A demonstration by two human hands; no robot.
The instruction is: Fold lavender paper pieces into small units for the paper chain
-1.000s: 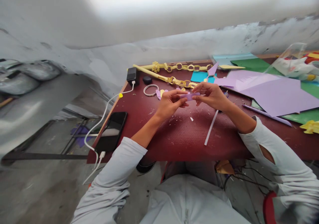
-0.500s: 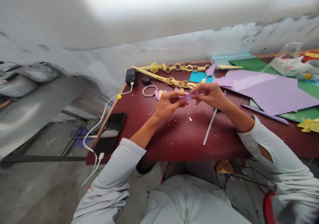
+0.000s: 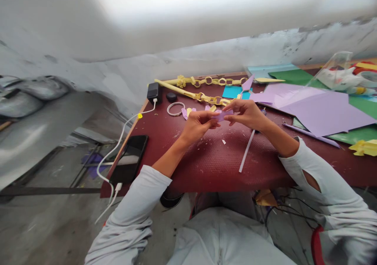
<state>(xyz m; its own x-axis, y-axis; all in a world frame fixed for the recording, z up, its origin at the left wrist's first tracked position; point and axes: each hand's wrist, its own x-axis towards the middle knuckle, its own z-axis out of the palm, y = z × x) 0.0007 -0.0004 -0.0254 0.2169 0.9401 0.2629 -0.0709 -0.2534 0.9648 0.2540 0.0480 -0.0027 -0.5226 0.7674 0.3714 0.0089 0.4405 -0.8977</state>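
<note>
Between my hands, above the dark red table [image 3: 206, 166], is a small purple paper piece [image 3: 223, 116]. My left hand [image 3: 200, 124] pinches its left end between thumb and fingers. At its right end, my right hand [image 3: 243, 113] has thumb and fingertips closed on the paper. Just behind my hands lie small purple and yellow paper pieces [image 3: 188, 111], partly hidden. A white glue stick [image 3: 246, 151] lies in front of my right hand, its upper end near a dark tool mostly covered by the wrist.
Yellow paper chains [image 3: 216, 100] and rolled yellow sticks [image 3: 176, 89] lie at the back. Purple sheets [image 3: 318, 107] and green sheets [image 3: 341, 136] cover the right side. A phone [image 3: 129, 159], power bank [image 3: 153, 92], white cable [image 3: 123, 129] and tape ring [image 3: 176, 109] are on the left.
The purple piece shows a broader face between my fingers, and my right fingers have shifted slightly on it. The whole view has moved a little.
</note>
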